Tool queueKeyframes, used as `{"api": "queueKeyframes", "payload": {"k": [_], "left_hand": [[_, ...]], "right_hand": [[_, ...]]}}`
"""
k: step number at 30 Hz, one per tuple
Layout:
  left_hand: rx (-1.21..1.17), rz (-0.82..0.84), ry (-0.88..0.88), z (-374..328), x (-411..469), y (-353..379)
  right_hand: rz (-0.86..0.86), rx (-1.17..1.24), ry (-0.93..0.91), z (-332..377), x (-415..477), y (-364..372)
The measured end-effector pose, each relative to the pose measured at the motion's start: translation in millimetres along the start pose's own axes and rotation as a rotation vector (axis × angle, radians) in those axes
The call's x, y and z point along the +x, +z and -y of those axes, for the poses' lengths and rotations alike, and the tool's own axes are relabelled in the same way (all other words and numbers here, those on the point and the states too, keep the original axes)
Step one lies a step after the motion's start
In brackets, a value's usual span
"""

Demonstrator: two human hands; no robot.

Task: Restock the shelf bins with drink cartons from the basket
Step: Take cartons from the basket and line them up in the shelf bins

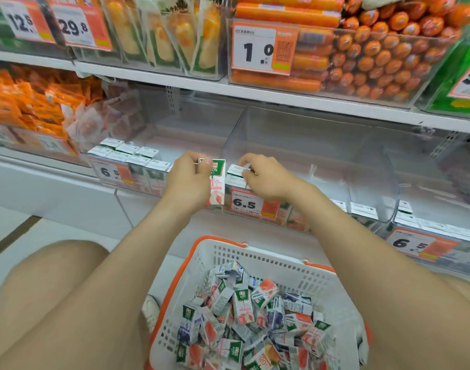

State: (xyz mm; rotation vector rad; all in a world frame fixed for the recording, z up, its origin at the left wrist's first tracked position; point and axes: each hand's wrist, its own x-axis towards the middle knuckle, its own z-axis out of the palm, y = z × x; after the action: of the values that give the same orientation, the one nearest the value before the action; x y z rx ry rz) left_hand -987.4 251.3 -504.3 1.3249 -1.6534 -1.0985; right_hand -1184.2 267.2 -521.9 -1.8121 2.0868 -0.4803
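Left hand clasping an upright carton, right hand pinching another carton's top in the bin.

The basket is white with a bright orange rim, slotted all along its walls. The cartons inside are a mix: green-and-white tops, pink peach prints, some dark blue ones. The held carton is white with a green top and pink fruit. The price tags are white with black digits and orange blocks. The sausages up top are orange.
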Motion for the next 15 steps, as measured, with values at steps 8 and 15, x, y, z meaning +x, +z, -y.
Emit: {"api": "queueKeyframes", "payload": {"k": [8, 15], "left_hand": [[-0.147, 0.104, 0.019, 1.8, 1.6, -29.7], [-0.196, 0.045, 0.179, 2.4, 7.4, -68.7]], "right_hand": [[-0.289, 0.213, -0.27, 44.0, -28.0, -9.9], [-0.322, 0.171, -0.359, 94.2, -27.8, -5.9]]}}
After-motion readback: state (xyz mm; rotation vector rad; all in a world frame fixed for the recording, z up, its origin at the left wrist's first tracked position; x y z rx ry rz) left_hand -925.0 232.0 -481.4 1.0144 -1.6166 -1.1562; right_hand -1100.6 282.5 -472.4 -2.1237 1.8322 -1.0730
